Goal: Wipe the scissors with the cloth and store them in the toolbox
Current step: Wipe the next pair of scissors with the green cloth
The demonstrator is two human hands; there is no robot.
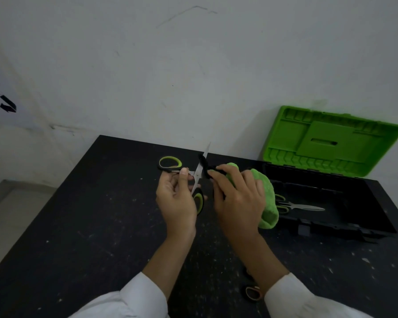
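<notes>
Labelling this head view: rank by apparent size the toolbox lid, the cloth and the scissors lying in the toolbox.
1. lid
2. cloth, partly covered by the right hand
3. scissors, handles partly behind the cloth

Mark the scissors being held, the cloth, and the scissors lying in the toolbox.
held scissors [198, 173], head view, on the blade beside the pivot.
cloth [267, 193], head view, on its green outer fold.
stored scissors [308, 206], head view, on the closed blades.

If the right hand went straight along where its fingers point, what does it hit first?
Likely the silver blade of the open green-and-black scissors in the left hand; the right hand, holding the green cloth, points at it. Depth unclear.
</notes>
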